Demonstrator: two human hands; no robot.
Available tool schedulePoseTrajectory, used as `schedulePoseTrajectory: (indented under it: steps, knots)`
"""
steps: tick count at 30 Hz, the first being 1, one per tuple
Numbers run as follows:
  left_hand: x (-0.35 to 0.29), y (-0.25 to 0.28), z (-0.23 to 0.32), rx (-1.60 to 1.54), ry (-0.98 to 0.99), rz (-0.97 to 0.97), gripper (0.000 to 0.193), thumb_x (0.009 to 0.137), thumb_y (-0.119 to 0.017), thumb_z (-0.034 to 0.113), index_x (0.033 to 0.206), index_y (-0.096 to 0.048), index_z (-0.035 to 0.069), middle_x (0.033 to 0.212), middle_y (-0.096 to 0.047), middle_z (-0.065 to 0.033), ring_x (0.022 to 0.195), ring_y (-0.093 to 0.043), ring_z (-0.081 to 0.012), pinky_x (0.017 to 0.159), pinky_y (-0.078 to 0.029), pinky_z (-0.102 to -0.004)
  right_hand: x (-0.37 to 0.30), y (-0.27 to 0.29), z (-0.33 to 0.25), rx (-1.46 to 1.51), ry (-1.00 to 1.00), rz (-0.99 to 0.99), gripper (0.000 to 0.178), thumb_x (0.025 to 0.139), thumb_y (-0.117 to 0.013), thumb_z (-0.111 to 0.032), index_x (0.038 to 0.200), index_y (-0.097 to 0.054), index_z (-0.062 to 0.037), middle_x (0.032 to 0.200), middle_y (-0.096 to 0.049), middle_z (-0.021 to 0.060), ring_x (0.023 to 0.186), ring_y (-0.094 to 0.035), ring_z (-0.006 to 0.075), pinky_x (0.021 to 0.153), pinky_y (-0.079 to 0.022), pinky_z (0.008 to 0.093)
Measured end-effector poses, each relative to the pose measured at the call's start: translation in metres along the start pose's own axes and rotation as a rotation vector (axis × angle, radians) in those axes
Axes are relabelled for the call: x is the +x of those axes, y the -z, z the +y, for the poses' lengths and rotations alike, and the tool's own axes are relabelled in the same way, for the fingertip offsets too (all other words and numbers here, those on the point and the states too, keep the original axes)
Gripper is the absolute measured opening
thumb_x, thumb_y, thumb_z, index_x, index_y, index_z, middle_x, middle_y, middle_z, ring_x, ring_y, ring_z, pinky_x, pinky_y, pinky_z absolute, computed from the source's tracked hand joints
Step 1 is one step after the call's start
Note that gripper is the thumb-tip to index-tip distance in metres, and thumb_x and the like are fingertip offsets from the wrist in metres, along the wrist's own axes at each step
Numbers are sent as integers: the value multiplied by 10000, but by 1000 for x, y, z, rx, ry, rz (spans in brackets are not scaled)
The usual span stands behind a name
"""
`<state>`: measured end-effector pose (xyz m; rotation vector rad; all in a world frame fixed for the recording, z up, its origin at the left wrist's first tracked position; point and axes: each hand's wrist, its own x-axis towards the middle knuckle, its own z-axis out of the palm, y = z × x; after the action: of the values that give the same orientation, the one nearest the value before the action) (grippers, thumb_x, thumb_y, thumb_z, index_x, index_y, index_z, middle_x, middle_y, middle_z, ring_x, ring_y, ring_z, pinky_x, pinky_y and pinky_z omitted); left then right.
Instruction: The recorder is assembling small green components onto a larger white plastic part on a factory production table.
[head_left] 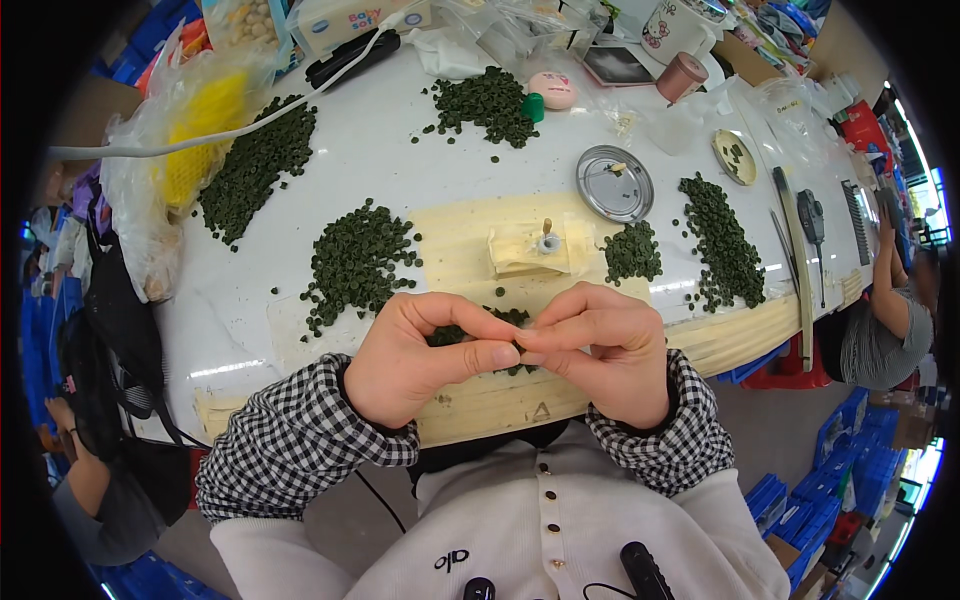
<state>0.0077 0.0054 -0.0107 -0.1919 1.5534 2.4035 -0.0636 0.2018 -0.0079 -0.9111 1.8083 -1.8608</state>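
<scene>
Over the near edge of the table, my left hand and my right hand meet fingertip to fingertip. Both are closed in a pinch, thumbs against forefingers. Whatever sits between the tips is too small and covered to name; a dark speck shows there. Partly hidden behind the fingers lies a little heap of small dark green pieces. Just beyond stands a block wrapped in cream tape, with a small metal fitting and a peg on top. A larger green pile lies beyond my left hand.
More green piles lie at the far left, far middle and right. A round metal lid rests right of the block. Tweezers and a long flat strip lie at right. A white cable crosses the far left.
</scene>
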Motion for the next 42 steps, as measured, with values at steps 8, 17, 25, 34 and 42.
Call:
schedulePoseTrajectory:
  steps: [8,17,25,34,42]
  knots:
    - [1,0,2,194,-193,72,138,788,-708,27,919,-672,2,830,-670,-37,725,-555,-46,666,-442,-185,2,-3,1,-202,132,26,241,764,-677,39,1001,-673,1,886,-660,117,723,-639,154,646,-506,242]
    - [1,-7,8,349,-289,263,133,800,-692,31,927,-688,-6,787,-661,-17,662,-487,-24,607,-408,-178,0,-13,1,-399,264,115,292,760,-671,41,1047,-664,-9,886,-647,131,708,-635,191,613,-519,255]
    - [0,-6,9,402,-327,236,134,789,-692,11,922,-690,-7,808,-670,-17,660,-486,-26,603,-401,-178,0,-12,0,-394,269,113,304,761,-665,55,1058,-660,-9,901,-641,127,703,-629,189,615,-516,255]
    - [1,-5,7,389,-332,219,129,784,-688,-11,912,-692,-4,834,-678,-33,663,-501,-30,599,-401,-181,1,-10,0,-371,278,70,338,760,-662,59,1089,-649,-16,887,-635,117,714,-616,185,613,-508,251]
    - [0,-4,8,397,-315,205,125,791,-681,-7,915,-691,-2,832,-676,-34,670,-514,-33,604,-410,-184,1,-10,1,-385,304,65,349,752,-659,68,1090,-649,-19,874,-631,112,709,-610,193,604,-504,256]
